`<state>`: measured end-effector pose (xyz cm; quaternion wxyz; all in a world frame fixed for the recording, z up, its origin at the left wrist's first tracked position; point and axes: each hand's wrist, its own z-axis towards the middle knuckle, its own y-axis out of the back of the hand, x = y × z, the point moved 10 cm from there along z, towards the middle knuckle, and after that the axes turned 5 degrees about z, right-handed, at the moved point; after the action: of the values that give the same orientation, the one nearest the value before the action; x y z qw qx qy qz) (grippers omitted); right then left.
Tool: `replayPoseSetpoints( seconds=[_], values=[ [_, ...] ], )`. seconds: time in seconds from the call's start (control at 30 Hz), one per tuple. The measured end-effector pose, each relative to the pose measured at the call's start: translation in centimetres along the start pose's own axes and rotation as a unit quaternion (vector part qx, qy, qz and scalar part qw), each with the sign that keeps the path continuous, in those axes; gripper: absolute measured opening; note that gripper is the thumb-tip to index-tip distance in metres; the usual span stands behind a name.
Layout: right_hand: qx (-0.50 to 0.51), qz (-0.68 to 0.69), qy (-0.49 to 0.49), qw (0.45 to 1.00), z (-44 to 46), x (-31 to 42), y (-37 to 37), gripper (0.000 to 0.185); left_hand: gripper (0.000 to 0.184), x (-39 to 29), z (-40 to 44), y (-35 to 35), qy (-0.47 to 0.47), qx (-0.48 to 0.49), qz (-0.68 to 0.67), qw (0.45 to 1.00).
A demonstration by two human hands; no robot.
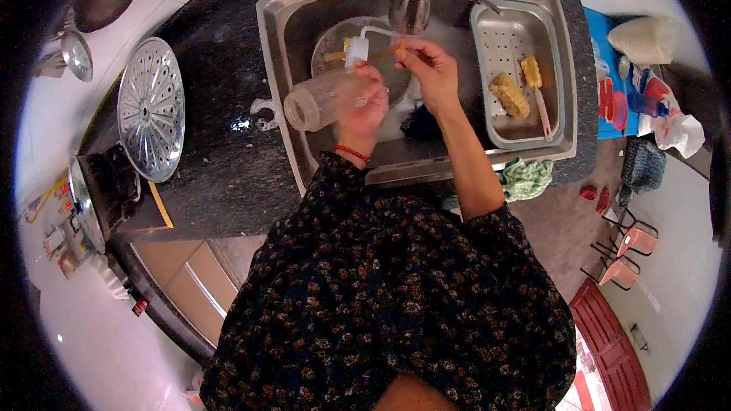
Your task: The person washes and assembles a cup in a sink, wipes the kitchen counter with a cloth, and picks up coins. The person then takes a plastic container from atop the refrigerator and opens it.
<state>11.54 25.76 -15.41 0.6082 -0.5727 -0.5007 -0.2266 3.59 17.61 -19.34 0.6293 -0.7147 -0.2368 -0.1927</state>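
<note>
One clear bottle (314, 107) juts leftward from the left grip (363, 103).

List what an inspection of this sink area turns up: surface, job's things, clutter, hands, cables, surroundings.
Surface: dark speckled countertop around a metal sink.
Job's things: clear jar, lying sideways over the sink; white fitting with a bent tube near it.
Clutter: sponge in the perforated tray; green cloth at the sink's front edge.
Hands: left hand, blurred, holds the jar; right hand pinches a thin brownish item.
Cables: nothing seen.
Surroundings: pinkish chairs at right.
</note>
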Motion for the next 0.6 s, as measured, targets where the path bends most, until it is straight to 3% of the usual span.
replayPoseSetpoints(
  seconds=[0.13,0.23,0.33,0.43,0.6],
  values=[
    [-0.010,-0.041,-0.006,0.999,-0.1,0.7,0.2,0.017,0.035,0.1,-0.1,0.8,-0.035,-0.037,0.018,0.999],
    [-0.005,-0.072,-0.007,0.997,0.0,0.8,0.1,0.017,0.022,0.8,-0.3,0.5,-0.025,-0.065,0.038,0.997],
    [-0.001,-0.112,-0.006,0.994,0.1,0.7,0.2,0.016,0.022,1.1,-0.5,0.4,-0.017,-0.058,0.055,0.997],
    [-0.004,-0.096,-0.002,0.995,0.1,0.8,0.0,0.016,0.039,1.0,-0.2,0.8,0.006,-0.008,0.011,1.000],
    [-0.010,-0.101,0.005,0.995,0.5,0.8,0.2,0.017,0.039,0.7,-0.4,1.9,-0.012,-0.042,-0.003,0.999]
  ],
)
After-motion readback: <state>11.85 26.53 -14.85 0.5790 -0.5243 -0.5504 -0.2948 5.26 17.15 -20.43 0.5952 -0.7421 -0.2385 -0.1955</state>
